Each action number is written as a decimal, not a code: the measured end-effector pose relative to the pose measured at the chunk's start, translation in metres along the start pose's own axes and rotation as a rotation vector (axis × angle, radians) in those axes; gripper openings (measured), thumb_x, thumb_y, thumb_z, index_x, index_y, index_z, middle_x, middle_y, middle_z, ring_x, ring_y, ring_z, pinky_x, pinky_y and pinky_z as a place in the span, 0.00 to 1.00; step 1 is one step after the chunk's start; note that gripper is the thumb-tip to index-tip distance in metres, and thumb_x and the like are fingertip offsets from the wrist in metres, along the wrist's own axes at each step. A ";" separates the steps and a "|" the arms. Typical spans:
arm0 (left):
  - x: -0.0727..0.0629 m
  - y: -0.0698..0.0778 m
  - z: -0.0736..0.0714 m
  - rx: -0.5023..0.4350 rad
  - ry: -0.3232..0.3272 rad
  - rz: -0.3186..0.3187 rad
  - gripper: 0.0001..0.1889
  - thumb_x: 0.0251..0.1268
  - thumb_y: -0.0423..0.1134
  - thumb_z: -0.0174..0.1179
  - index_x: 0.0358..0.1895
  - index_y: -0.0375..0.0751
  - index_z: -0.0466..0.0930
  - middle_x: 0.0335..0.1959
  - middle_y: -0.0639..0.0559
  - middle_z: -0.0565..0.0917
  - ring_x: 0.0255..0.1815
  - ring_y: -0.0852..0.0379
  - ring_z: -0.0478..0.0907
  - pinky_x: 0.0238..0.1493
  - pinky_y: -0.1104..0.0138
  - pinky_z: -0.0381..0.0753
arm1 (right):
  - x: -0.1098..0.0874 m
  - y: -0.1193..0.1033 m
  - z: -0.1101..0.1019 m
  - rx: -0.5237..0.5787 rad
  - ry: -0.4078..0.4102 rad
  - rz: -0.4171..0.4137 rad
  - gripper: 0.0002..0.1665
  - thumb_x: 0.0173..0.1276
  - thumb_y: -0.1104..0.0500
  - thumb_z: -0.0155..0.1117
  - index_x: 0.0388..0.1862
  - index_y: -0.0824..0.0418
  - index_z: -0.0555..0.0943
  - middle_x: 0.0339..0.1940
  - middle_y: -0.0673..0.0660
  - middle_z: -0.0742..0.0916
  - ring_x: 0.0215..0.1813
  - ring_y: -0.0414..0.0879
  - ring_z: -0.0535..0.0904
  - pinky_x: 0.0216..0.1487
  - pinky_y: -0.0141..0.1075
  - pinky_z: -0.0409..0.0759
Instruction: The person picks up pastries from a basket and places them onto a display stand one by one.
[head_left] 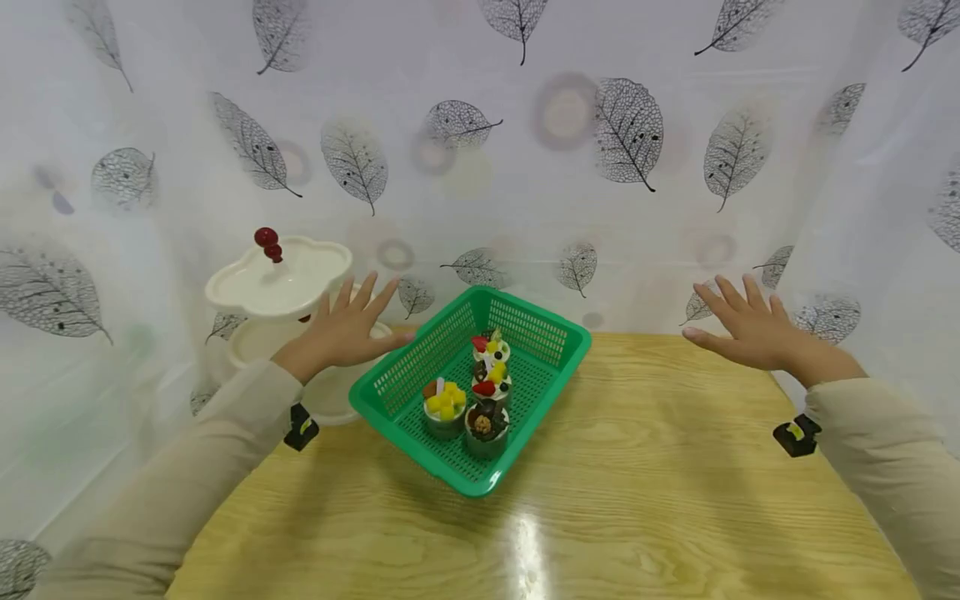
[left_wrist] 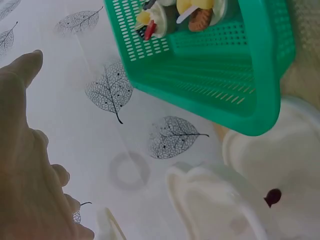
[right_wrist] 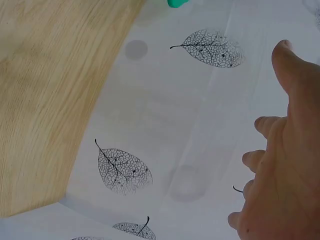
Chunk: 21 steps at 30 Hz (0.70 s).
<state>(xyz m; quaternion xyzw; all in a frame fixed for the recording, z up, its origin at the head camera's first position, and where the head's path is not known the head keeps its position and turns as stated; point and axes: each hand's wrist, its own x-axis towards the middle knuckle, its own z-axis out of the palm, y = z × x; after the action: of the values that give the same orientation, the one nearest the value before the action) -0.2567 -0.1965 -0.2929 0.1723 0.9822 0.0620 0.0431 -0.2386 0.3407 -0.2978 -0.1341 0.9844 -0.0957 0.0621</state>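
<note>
My left hand [head_left: 343,332] is raised with its fingers spread, in front of a white tiered stand [head_left: 281,279] that it partly hides. Nothing is in its grasp. On the other side my right hand [head_left: 757,329], fingers also spread, hovers over the table's back right part and holds nothing. Between the hands sits a green plastic basket [head_left: 538,423] with several small cupcakes in it. One cupcake [head_left: 446,407] is topped with yellow cubes, another [head_left: 487,427] with dark chocolate and a nut. Two behind them carry strawberry and yellow fruit pieces.
The wooden table [head_left: 645,475] reaches back to a white curtain [head_left: 517,225] printed with grey leaves. Dark red balls [head_left: 267,240] top the stand, whose tiers have scalloped rims. Its lower tiers stand close beside the basket's left edge.
</note>
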 end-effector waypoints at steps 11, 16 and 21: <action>-0.013 -0.004 0.017 -0.018 0.026 -0.012 0.48 0.64 0.72 0.41 0.78 0.50 0.34 0.77 0.37 0.34 0.74 0.28 0.29 0.63 0.28 0.28 | 0.025 -0.041 0.044 0.060 0.049 -0.171 0.46 0.73 0.38 0.48 0.79 0.54 0.43 0.78 0.68 0.44 0.75 0.66 0.25 0.66 0.70 0.30; -0.016 -0.002 0.026 -0.036 0.027 -0.008 0.49 0.64 0.72 0.42 0.78 0.49 0.35 0.77 0.37 0.35 0.74 0.27 0.28 0.63 0.28 0.27 | 0.040 -0.060 0.078 0.088 0.066 -0.270 0.43 0.74 0.39 0.48 0.79 0.50 0.44 0.79 0.65 0.45 0.76 0.62 0.27 0.69 0.68 0.31; -0.018 0.000 0.032 -0.047 0.028 0.001 0.48 0.64 0.71 0.43 0.78 0.47 0.36 0.77 0.36 0.36 0.73 0.28 0.28 0.63 0.29 0.27 | 0.054 -0.080 0.110 0.127 0.104 -0.356 0.42 0.73 0.41 0.50 0.79 0.53 0.49 0.79 0.62 0.46 0.77 0.62 0.30 0.70 0.66 0.34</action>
<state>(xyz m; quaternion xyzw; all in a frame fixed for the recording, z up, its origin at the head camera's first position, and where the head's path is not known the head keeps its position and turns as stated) -0.2369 -0.1996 -0.3233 0.1706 0.9809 0.0876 0.0336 -0.2536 0.2313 -0.3938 -0.2970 0.9389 -0.1738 0.0017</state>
